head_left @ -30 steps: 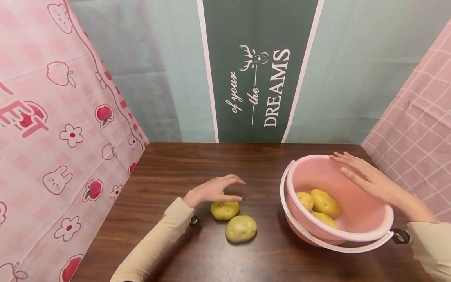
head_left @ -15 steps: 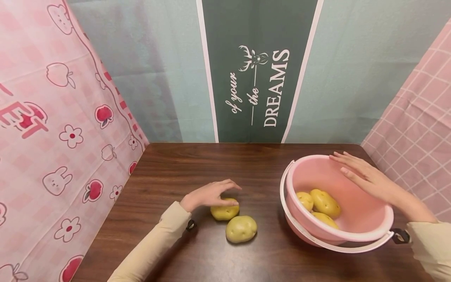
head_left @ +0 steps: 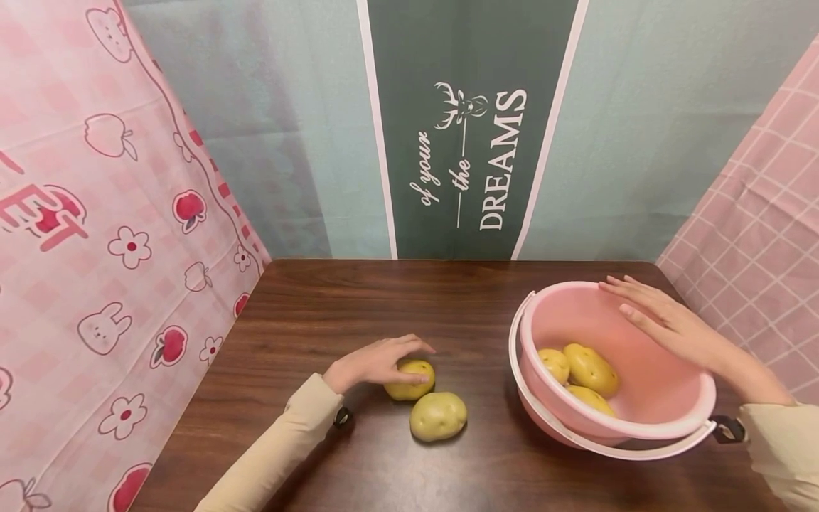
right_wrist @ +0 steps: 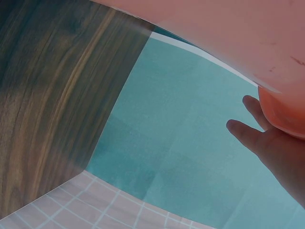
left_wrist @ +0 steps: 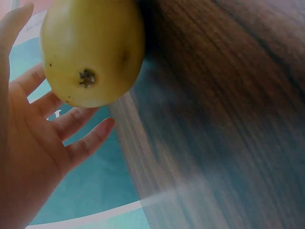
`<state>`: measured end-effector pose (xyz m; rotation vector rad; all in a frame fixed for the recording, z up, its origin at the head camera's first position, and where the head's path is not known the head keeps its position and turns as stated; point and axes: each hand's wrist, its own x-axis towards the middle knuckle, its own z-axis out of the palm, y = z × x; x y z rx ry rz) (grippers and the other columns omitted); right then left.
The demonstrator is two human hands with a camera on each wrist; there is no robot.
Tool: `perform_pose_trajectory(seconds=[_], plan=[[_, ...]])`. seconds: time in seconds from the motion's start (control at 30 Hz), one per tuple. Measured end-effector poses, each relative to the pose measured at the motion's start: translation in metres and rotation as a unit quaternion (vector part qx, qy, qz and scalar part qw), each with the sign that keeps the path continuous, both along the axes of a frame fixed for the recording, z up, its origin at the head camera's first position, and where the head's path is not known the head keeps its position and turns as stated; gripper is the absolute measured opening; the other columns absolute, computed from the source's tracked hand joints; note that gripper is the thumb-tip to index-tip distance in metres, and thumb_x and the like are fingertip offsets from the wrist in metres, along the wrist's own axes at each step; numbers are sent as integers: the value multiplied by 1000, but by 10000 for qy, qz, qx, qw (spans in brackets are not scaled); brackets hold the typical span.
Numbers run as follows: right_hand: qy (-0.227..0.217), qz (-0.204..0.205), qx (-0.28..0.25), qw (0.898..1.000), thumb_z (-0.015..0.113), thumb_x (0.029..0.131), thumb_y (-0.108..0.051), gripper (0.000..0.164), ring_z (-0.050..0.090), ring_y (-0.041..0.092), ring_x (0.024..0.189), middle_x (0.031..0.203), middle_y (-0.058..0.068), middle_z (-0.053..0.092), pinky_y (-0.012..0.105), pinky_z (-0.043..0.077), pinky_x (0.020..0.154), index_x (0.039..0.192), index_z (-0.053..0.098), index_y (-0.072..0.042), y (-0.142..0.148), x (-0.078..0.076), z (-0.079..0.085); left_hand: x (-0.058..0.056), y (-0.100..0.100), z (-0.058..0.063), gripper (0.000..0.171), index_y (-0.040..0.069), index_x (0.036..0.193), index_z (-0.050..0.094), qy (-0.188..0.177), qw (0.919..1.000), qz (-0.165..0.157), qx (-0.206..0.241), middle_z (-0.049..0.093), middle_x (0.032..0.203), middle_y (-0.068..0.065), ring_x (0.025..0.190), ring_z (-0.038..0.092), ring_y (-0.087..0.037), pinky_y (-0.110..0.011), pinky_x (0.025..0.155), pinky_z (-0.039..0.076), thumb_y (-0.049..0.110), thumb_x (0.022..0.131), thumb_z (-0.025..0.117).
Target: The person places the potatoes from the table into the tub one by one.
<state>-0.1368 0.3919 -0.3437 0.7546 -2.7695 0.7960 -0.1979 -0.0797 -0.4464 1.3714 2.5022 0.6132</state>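
Observation:
My left hand point(head_left: 377, 361) is over a yellow potato point(head_left: 412, 390) on the table, its thumb across the near side of it. In the left wrist view the fingers point(left_wrist: 78, 121) spread behind that potato, the thumb standing apart from it. A paler, greenish potato point(head_left: 439, 417) lies just in front. On the right, my right hand point(head_left: 678, 331) rests on the far right rim of a pink bucket point(head_left: 659, 377), fingers extended. The right wrist view has some of these fingers point(right_wrist: 245, 134) straight along the bucket's outside. Three yellow potatoes point(head_left: 590, 370) are inside the tilted bucket.
The bucket's white handle point(head_left: 576, 432) hangs down around its near side. Dark wood makes up the tabletop point(head_left: 384, 299). Behind it hangs a green cloth point(head_left: 473, 43); pink patterned cloths point(head_left: 128, 299) close off the left and right sides.
My left hand has come down and slightly left, from above the yellow potato to around it. My right hand, the bucket and the potatoes have stayed in place.

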Motion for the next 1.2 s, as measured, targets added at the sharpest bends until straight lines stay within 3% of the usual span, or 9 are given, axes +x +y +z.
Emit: perform_pose_trajectory(seconds=[0.23,0.43,0.63,0.83,1.2], plan=[[68,22,36,10000,51,92,-5,47,12,-7,136,148,-5,31,7,7,102,138,45,-14,0,-1,0,2,0,-4,62,24,133,48,11,9994,192,-276,50,124,8,112,52,-10,-30,93,43,64,85,47],[29,22,11,10000,51,92,-5,47,12,-8,136,147,-13,29,6,7,102,138,45,-14,0,0,0,4,0,-3,61,24,132,48,-78,9994,173,-303,51,121,9,105,53,-8,-29,88,44,63,85,49],[52,8,37,10000,51,92,-6,47,11,-8,135,148,-7,30,7,6,102,138,45,-14,1,0,0,5,-1,-5,59,23,130,49,-80,9993,142,-327,52,116,11,97,52,-5,-25,83,44,61,85,51],[-11,-8,-2,10000,51,93,-7,47,11,-8,135,148,-13,28,7,6,102,138,44,-15,1,0,2,5,-1,-7,56,24,128,51,-64,9995,95,-294,53,113,11,95,52,-4,-23,82,44,60,85,52],[-56,-17,-2,10000,50,93,-7,46,11,-8,135,148,-11,28,7,6,102,138,44,-15,0,1,1,3,2,-9,57,21,127,53,-267,9995,-50,-188,52,112,11,96,51,-5,-23,82,43,60,85,52]])
